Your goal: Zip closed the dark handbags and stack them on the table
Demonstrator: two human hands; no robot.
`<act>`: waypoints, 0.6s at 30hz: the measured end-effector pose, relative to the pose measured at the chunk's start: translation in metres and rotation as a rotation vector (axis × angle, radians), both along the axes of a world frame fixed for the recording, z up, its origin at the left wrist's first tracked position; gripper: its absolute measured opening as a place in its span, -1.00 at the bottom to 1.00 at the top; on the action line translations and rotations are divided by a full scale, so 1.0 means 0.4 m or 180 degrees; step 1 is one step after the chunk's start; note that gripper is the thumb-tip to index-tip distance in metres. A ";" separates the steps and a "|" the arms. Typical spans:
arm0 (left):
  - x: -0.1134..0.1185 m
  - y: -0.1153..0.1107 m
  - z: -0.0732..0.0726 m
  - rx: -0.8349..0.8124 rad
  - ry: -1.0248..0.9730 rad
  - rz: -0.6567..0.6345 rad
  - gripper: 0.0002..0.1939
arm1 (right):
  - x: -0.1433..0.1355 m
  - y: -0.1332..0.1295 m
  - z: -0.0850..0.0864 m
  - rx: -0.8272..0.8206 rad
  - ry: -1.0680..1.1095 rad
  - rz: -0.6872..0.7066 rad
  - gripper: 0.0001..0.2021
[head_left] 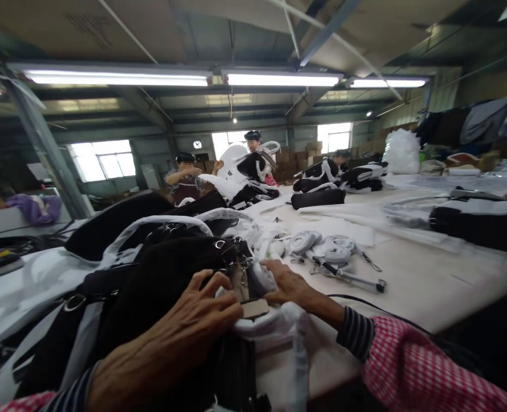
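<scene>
A black bag point(167, 266) with metal rings and handles wrapped in white film lies tilted at the table's near edge. My left hand point(206, 303) rests on its opening, fingers bent over the edge, beside a beige flat piece point(256, 309). At the opposite side of the opening, my right hand point(288, 286) has its fingers around the edge and the white wrapping point(264, 277). A beige lining with a metal clasp point(240, 279) shows between the hands. The inside of the bag is mostly hidden.
Rolled white straps point(335, 249) and a metal-and-black hand tool point(356, 277) lie right of the bag. More black bags point(317, 197) are spread over the white table point(412, 286). Co-workers point(185, 177) stand across it. A metal post point(50, 137) rises at left.
</scene>
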State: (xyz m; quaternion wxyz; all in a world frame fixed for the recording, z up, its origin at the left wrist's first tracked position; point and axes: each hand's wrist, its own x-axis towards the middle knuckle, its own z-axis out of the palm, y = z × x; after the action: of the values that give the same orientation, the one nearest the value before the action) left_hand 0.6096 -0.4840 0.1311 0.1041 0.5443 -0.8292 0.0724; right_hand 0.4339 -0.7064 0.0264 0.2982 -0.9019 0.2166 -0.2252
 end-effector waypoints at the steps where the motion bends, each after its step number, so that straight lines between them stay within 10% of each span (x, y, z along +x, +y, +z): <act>1: 0.004 -0.004 0.003 0.0078 -0.0087 0.0142 -0.53 | 0.006 0.003 -0.003 -0.0045 -0.0089 -0.0034 -0.14; 8: 0.013 0.078 0.019 0.0072 0.0971 0.0737 -0.62 | -0.005 -0.040 0.041 0.0669 -0.1103 -0.0492 -0.80; 12: -0.053 0.165 0.018 0.0355 0.0859 0.0500 -0.58 | -0.030 -0.037 0.147 0.1122 -0.1933 -0.0593 -0.71; 18: -0.107 0.134 -0.058 -0.0128 0.0580 0.0380 -0.64 | 0.041 0.212 0.274 -0.1280 -0.1623 -0.0400 -0.87</act>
State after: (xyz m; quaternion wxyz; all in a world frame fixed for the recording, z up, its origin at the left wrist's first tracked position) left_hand 0.5668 -0.4302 0.1080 0.1855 0.5949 -0.7808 0.0453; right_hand 0.4502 -0.6214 0.1359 0.1444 -0.8422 0.1414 -0.4999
